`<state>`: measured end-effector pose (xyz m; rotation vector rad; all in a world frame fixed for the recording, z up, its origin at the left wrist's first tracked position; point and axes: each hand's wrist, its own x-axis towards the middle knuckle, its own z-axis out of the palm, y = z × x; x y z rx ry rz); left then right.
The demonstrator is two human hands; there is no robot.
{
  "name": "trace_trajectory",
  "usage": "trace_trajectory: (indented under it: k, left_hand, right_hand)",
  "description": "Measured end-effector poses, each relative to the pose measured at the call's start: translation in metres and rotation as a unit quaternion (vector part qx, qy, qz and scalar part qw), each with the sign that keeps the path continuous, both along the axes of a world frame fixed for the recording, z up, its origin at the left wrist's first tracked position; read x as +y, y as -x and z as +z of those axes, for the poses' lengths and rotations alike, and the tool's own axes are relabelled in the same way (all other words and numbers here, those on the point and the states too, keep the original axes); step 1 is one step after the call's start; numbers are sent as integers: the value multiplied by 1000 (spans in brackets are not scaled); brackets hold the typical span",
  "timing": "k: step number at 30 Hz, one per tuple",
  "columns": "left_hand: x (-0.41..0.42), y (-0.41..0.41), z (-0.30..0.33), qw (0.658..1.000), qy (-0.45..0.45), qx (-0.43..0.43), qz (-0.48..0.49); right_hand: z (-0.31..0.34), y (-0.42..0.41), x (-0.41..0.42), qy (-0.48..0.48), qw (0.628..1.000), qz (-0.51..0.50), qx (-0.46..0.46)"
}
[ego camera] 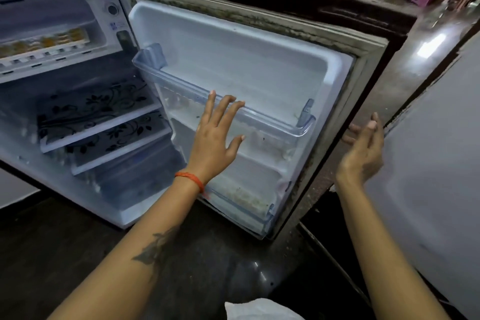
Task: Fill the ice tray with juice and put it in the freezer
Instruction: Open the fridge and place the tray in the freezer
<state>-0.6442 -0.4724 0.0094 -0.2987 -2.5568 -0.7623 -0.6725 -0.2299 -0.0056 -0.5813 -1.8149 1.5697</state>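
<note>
A white ice tray [44, 43] with orange juice in its cells lies inside the freezer compartment [52, 15] at the upper left of the open fridge. My left hand [217, 135] is spread flat, fingers apart, against the clear upper door shelf [259, 117] on the inside of the open fridge door [259, 60]. My right hand [362, 148] hovers open at the door's outer edge, palm turned toward the door, holding nothing.
Two fridge shelves with black floral print [104, 117] sit below the freezer. A lower door bin [241, 200] holds nothing I can make out. A grey panel [436, 163] stands at the right. Dark floor lies below, with something white [257, 310] at the bottom edge.
</note>
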Motion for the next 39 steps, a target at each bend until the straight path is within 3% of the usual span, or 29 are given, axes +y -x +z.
trace_trajectory:
  k: [4, 9, 13, 18, 22, 24, 29, 39]
  left_hand:
    - [-25, -32, -4, 998, -63, 21, 13]
    - [-59, -96, -12, 976, -205, 15, 70]
    - [-73, -164, -31, 944, -302, -48, 128]
    - [-94, -242, -47, 930, -329, -120, 107]
    - [-127, -280, -44, 920, -341, -165, 99]
    - [-143, -290, -39, 913, -360, -161, 102]
    - [-193, -297, -31, 904, -367, -107, 192]
    - [-287, -274, -42, 872, -368, -82, 312]
  right_hand:
    - [-10, -39, -12, 18, 999, 32, 7]
    - [-22, -110, -54, 6, 994, 109, 21]
    - [-25, -168, -104, 30, 976, 213, 17]
    - [-21, -218, -161, -4, 949, 315, -11]
    - [-11, -238, -208, -65, 947, 313, -14]
    - [-5, -240, -234, -83, 936, 342, -22]
    - [1, -235, -301, -150, 863, 481, -45]
    - [-10, -217, -421, -207, 802, 560, 9]
